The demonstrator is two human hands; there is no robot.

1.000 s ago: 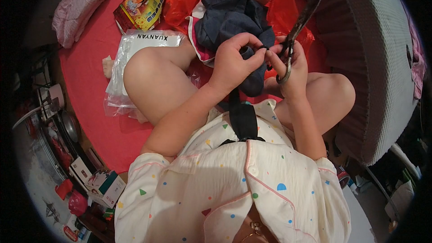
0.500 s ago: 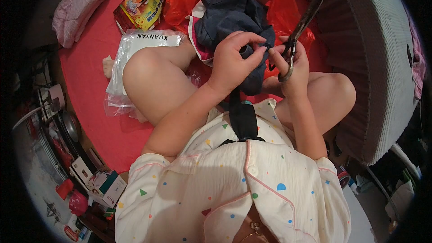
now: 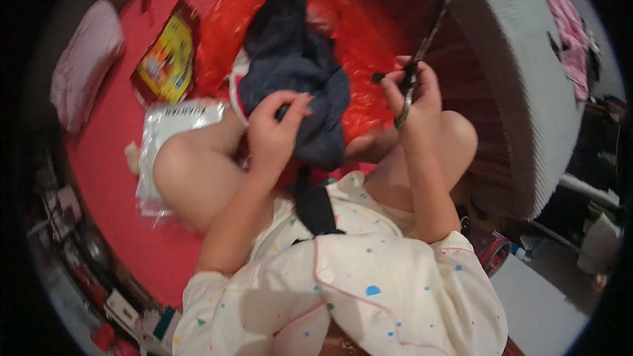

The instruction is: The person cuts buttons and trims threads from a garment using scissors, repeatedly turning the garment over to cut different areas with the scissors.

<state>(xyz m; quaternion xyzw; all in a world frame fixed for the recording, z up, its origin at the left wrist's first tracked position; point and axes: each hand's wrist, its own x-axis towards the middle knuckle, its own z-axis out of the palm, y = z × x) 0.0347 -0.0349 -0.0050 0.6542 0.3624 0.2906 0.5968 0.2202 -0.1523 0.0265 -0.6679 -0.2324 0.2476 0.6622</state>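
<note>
A pair of metal scissors point(image 3: 430, 34) is in my right hand point(image 3: 422, 102), blades pointing up and away. A small round black piece point(image 3: 378, 77) also shows at that hand's thumb and fingertip. My left hand point(image 3: 271, 135) is closed in a pinch over the lower left of a dark navy garment point(image 3: 293, 79); I cannot tell what its fingertips hold. The garment has a white and pink edge on its left and lies bunched between my legs. Red plastic point(image 3: 369, 105) spreads around and beneath it.
On the left of the red sheet point(image 3: 119, 191) lie a clear plastic pouch point(image 3: 150, 158), a yellow and brown packet point(image 3: 168, 59) and a pink cushion-like bundle point(image 3: 86, 62). A tall grey padded side point(image 3: 521, 79) rises on the right. Boxes point(image 3: 125, 313) stand lower left.
My hands have moved apart from each other, the left staying over the garment and the right holding the scissors off to its right. The view has shifted, with some blur.
</note>
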